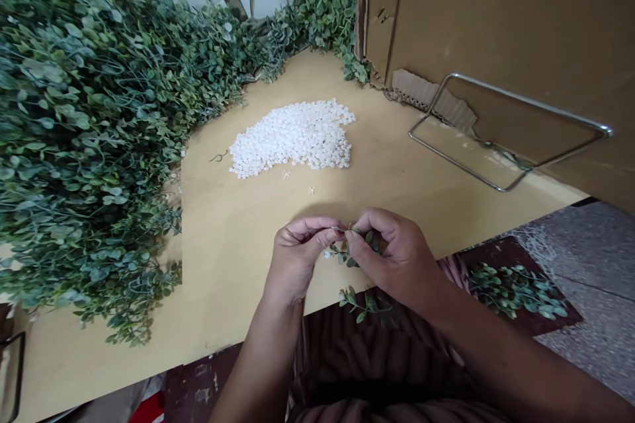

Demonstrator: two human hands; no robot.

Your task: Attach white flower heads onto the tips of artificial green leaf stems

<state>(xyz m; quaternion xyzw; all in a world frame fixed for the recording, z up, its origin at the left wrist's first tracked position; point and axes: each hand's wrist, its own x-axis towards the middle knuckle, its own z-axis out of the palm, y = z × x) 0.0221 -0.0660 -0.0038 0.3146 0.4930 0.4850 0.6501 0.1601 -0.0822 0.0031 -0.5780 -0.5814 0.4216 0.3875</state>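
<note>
Above the near edge of the table, my right hand (399, 254) pinches a green artificial leaf sprig (342, 254) near its stem end. Leaves of it show below the fingers, and more green leaves (366, 306) hang lower down over my lap. My left hand (300, 251) is closed, thumb and forefinger pressed together, fingertips meeting those of the right. What the left fingertips hold is too small and hidden to name. Beyond the hands lies a pile of small white plastic pieces (292, 135). Two loose white bits (311, 190) sit between the pile and my hands.
Artificial greenery (89, 92) is heaped along the left and back of the table (223, 264). A large cardboard box (506, 26) stands at the right, with a bent metal wire frame (461, 152) before it. More leaf sprigs (518, 291) lie lower right, beside the speckled floor (600, 264).
</note>
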